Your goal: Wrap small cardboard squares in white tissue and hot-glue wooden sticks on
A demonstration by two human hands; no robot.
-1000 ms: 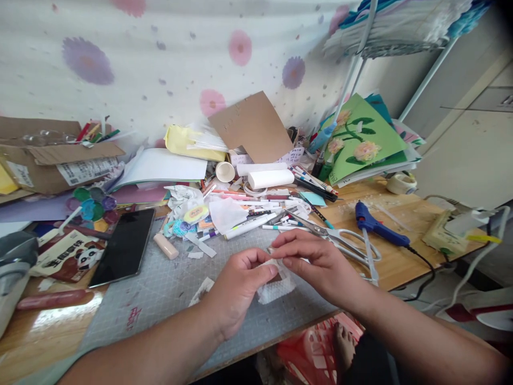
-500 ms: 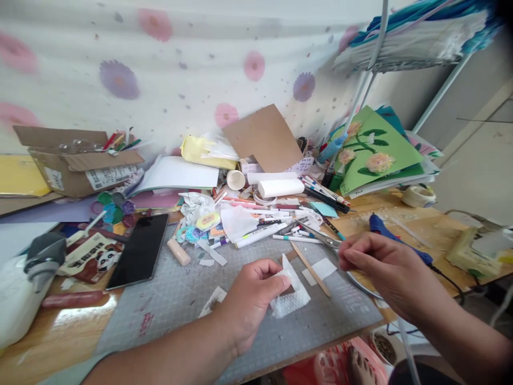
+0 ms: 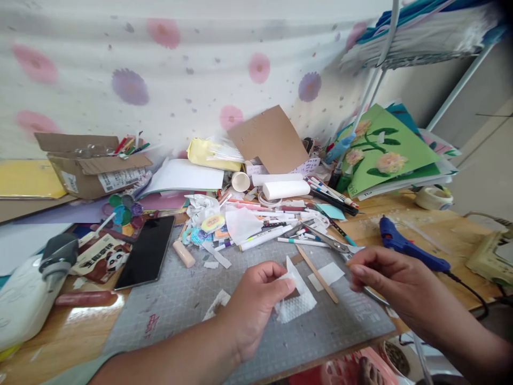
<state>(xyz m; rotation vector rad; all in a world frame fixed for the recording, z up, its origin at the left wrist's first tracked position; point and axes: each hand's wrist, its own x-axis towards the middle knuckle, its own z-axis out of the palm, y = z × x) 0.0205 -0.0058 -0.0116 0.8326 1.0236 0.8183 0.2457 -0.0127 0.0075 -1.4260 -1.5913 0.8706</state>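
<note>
My left hand (image 3: 252, 305) is closed on a small white mesh piece (image 3: 298, 305), thumb on top, with a brown bit showing under the white. It rests low over the grey cutting mat (image 3: 172, 305). My right hand (image 3: 387, 278) hovers to the right of it, apart from the piece, over the mat's right edge. Its fingers are curled and pressed together; what they pinch, if anything, is too small to see. A wooden stick (image 3: 317, 272) and a white paper scrap (image 3: 329, 274) lie on the mat between the hands. Scissors (image 3: 326, 240) lie just beyond the right hand.
A blue glue gun (image 3: 404, 248) lies to the right on the wooden table. Pens, markers and paper scraps (image 3: 260, 224) pile up behind the mat. A black phone (image 3: 147, 258) and a cardboard box (image 3: 94, 166) sit to the left, a green flower card (image 3: 385, 152) at the back right.
My right hand has let go of the mesh piece and drawn away to the right, uncovering the stick and the paper scrap. The left hand has kept the piece. The view has shifted.
</note>
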